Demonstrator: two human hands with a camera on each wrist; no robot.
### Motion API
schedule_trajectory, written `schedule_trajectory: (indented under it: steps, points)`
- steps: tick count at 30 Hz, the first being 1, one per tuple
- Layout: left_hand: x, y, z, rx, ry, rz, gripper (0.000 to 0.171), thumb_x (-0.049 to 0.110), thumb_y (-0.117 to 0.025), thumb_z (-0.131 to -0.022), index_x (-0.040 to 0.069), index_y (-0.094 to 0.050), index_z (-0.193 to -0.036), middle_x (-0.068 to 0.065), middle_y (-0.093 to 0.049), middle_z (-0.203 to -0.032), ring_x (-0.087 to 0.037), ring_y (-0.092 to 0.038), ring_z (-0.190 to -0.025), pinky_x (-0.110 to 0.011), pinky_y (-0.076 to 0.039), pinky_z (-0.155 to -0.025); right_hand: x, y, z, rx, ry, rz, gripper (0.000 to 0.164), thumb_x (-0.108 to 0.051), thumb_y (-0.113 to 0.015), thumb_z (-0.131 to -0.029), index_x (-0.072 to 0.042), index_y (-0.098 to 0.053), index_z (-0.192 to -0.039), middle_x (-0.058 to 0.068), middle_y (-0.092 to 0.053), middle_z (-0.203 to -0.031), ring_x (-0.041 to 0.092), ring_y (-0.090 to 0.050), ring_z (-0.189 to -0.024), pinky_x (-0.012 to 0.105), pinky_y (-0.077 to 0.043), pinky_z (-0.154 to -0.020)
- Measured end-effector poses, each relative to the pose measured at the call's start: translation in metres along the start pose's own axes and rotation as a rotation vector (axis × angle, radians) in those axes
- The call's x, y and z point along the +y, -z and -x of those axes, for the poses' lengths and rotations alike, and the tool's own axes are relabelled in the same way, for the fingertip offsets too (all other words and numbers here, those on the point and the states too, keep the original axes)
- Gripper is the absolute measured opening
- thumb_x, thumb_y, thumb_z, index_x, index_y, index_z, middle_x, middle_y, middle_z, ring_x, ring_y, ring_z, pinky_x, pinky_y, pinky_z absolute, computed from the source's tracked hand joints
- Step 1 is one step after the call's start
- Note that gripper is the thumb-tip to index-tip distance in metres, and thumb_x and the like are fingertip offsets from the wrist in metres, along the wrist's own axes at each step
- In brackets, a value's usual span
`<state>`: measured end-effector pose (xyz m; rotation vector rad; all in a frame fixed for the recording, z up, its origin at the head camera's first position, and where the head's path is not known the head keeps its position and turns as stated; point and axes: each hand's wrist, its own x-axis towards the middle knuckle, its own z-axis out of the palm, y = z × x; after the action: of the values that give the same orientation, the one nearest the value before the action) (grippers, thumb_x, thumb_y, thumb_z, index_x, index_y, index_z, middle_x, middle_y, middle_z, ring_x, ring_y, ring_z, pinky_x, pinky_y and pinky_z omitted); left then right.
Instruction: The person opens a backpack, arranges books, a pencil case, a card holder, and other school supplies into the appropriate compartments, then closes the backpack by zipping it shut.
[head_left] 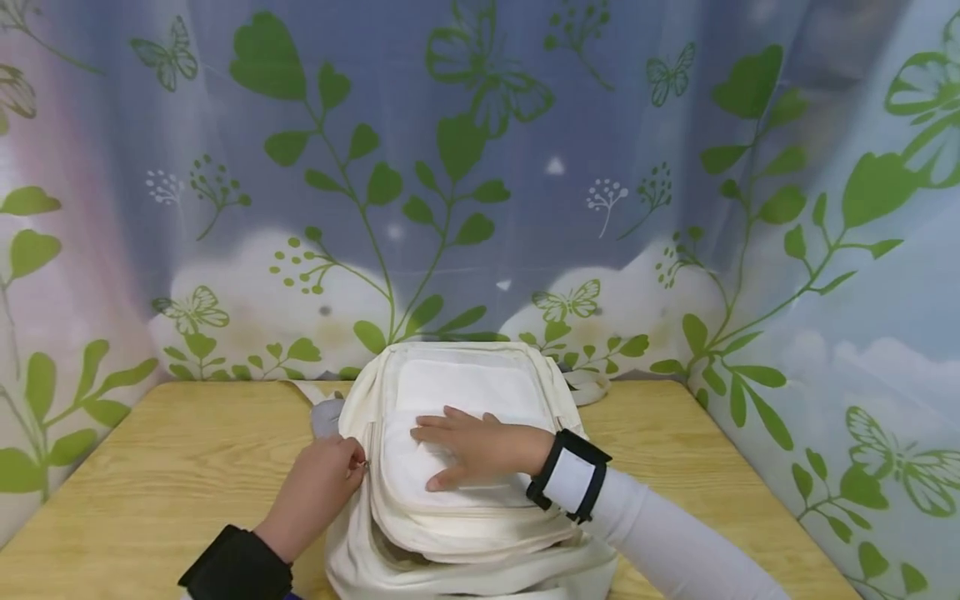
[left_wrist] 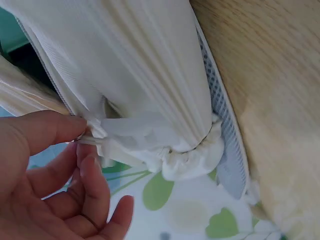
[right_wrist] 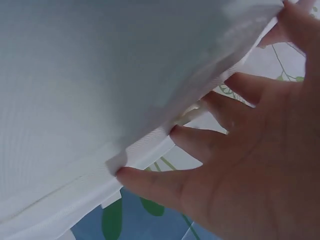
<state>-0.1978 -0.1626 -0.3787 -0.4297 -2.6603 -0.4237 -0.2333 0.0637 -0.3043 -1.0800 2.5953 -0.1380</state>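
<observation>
A cream backpack (head_left: 465, 387) lies on the table, its front panel facing up and its main opening gaping toward the near edge. At its left side my left hand (head_left: 322, 483) pinches a small zipper pull (left_wrist: 80, 139) between thumb and index finger. A zipper edge (left_wrist: 47, 65) runs up from the pull, beside a dark and teal gap in the bag. My right hand (head_left: 480, 450) rests on the white front panel with its fingers spread. In the right wrist view, its fingertips (right_wrist: 125, 172) touch the fabric.
The wooden table (head_left: 187, 450) extends on both sides of the bag. A grey mesh part (head_left: 327, 417) and a strap (head_left: 588, 387) stick out at the bag's sides. A leaf-patterned curtain (head_left: 480, 208) hangs behind and beside the table.
</observation>
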Motion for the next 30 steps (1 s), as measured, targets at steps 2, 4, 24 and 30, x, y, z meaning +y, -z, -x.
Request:
schedule_trajectory:
  steps: [2, 4, 24, 30]
  points:
    - [0.002, 0.003, 0.003, 0.039, -0.028, -0.055, 0.019, 0.007, -0.069, -0.079, 0.012, -0.057, -0.065, 0.001, -0.050, -0.062, -0.014, -0.047, -0.056, -0.029, -0.037, -0.055, 0.001, -0.002, 0.000, -0.008, -0.012, -0.007, 0.073, -0.056, -0.052, -0.088, -0.030, -0.021, -0.149, -0.009, -0.010, -0.158, 0.022, -0.004, -0.146, 0.063, -0.016, -0.109]
    - [0.003, 0.006, 0.006, 0.078, -0.066, -0.125, 0.024, 0.010, -0.072, -0.078, 0.013, -0.054, -0.062, 0.001, -0.048, -0.059, -0.015, -0.045, -0.054, -0.030, -0.036, -0.053, 0.001, -0.003, 0.000, -0.004, -0.016, -0.008, 0.075, -0.057, -0.052, -0.087, -0.032, -0.019, -0.149, -0.008, -0.006, -0.158, 0.021, -0.001, -0.147, 0.064, -0.015, -0.109]
    - [0.047, 0.023, 0.055, -0.253, -0.351, 0.059, 0.020, 0.017, -0.070, -0.077, 0.019, -0.058, -0.061, 0.014, -0.044, -0.058, 0.000, -0.037, -0.055, -0.018, -0.034, -0.053, -0.003, -0.013, 0.002, 0.031, -0.109, -0.019, 0.074, -0.062, -0.051, -0.085, -0.039, -0.019, -0.147, -0.006, -0.005, -0.158, 0.025, -0.003, -0.146, 0.070, -0.019, -0.102]
    - [0.079, 0.007, 0.056, -0.185, -0.523, 0.064, 0.010, 0.021, -0.067, -0.076, 0.017, -0.067, -0.068, 0.012, -0.054, -0.061, 0.001, -0.043, -0.056, -0.012, -0.035, -0.054, -0.004, -0.019, 0.000, 0.041, -0.121, -0.029, 0.073, -0.062, -0.051, -0.084, -0.041, -0.019, -0.147, -0.008, -0.005, -0.158, 0.024, -0.003, -0.146, 0.071, -0.020, -0.102]
